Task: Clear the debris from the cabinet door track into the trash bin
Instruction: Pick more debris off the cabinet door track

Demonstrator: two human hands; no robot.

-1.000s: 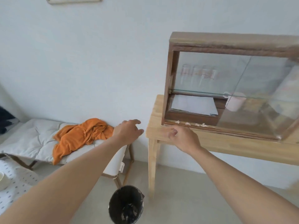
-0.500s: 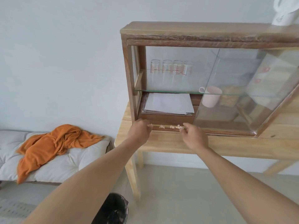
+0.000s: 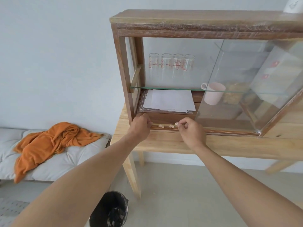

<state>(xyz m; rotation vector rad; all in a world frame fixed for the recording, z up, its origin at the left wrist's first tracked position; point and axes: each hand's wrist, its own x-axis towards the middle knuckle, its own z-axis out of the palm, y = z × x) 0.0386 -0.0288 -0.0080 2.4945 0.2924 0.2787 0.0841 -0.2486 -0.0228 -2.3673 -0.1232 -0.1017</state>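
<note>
At the cabinet's door track (image 3: 188, 128), my right hand (image 3: 192, 131) pinches one debris scrap (image 3: 176, 123); my left hand (image 3: 140, 126) is curled, contents hidden. I should lift gently toward the trash bin (image 3: 109, 210) below.

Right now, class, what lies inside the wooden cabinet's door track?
Two pale debris scraps lie in the wooden door track. The right hand pinches a third. The left hand covers the track's left end, hiding anything there.
</note>
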